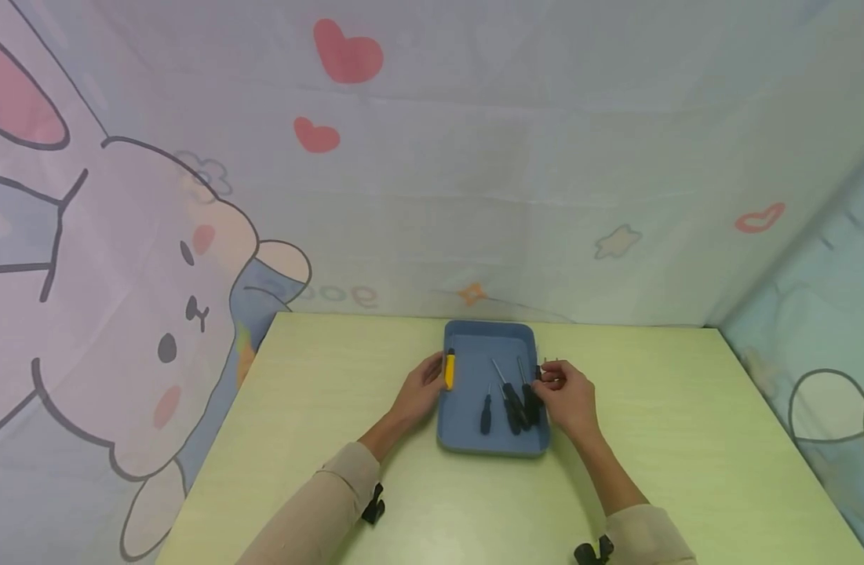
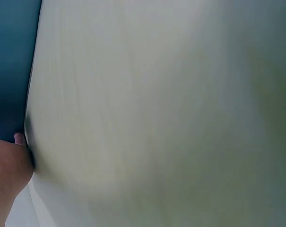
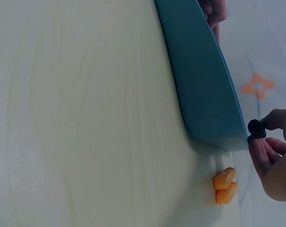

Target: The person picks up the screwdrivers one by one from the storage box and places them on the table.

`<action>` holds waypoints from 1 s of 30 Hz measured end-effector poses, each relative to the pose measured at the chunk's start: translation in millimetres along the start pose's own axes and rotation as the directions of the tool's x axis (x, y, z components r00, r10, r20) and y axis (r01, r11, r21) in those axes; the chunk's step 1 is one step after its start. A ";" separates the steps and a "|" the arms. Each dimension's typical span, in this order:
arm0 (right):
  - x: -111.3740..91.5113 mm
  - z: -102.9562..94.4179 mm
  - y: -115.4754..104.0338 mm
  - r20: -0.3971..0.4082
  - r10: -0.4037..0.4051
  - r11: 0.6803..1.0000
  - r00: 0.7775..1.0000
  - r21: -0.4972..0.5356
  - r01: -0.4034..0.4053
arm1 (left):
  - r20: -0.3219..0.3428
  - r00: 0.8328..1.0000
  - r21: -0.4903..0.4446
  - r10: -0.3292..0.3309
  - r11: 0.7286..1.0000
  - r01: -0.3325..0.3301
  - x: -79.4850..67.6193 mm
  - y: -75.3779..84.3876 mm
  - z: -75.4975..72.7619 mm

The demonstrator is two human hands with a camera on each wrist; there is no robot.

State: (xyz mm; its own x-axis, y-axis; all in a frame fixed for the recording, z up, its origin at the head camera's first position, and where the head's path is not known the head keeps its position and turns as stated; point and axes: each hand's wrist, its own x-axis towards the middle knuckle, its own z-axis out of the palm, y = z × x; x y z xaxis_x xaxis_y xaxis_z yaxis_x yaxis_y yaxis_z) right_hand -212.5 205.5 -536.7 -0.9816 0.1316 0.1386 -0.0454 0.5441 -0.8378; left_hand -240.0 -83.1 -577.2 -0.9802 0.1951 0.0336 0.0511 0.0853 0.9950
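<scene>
A blue tray (image 1: 467, 443) stands on the table with several black-handled screwdrivers (image 1: 514, 404) lying in its right half. A yellow-handled tool (image 1: 450, 370) is by the tray's left wall. My left hand (image 1: 423, 386) holds the tray at that left side; in the left wrist view a fingertip (image 2: 20, 138) touches the outer wall. Over the right rim, my right hand (image 1: 570, 392) pinches a black handle (image 3: 257, 128) between thumb and fingers. How much of that tool is inside the tray is hidden.
Two orange handles (image 3: 225, 185) lie on the table beside the tray, near my right hand; in the head view that hand hides them. The light yellow-green table (image 1: 318, 377) ends at a printed cloth backdrop (image 1: 474, 220) just behind the tray.
</scene>
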 end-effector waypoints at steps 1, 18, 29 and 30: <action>0.1 -0.4 0.1 0.000 0.000 1.000 1.000 0.000 0.000 | -0.001 1.000 0.004 -0.002 1.000 0.002 0.0 -0.1 0.1; 1.0 -8.9 5.4 0.001 0.033 0.998 0.999 -0.044 -0.033 | -0.002 1.000 -0.013 -0.010 1.000 0.010 3.4 -1.2 0.0; -2.7 -14.8 10.8 0.009 0.050 0.998 0.999 -0.024 -0.050 | -0.008 1.000 -0.009 -0.012 1.000 0.011 1.1 -0.2 -0.7; -3.5 -15.3 12.0 0.006 0.054 0.998 0.999 -0.026 -0.054 | -0.008 1.000 -0.006 -0.015 1.000 0.015 0.7 -0.6 -0.7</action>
State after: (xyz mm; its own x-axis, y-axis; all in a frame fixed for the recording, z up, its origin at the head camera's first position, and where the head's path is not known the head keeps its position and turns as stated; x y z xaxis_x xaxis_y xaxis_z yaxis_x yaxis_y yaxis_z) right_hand -206.8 224.2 -539.1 -0.9837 0.1554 0.0901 0.0121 0.5578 -0.8299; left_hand -240.8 -83.6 -577.7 -0.9823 0.1863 0.0198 0.0357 0.0821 0.9960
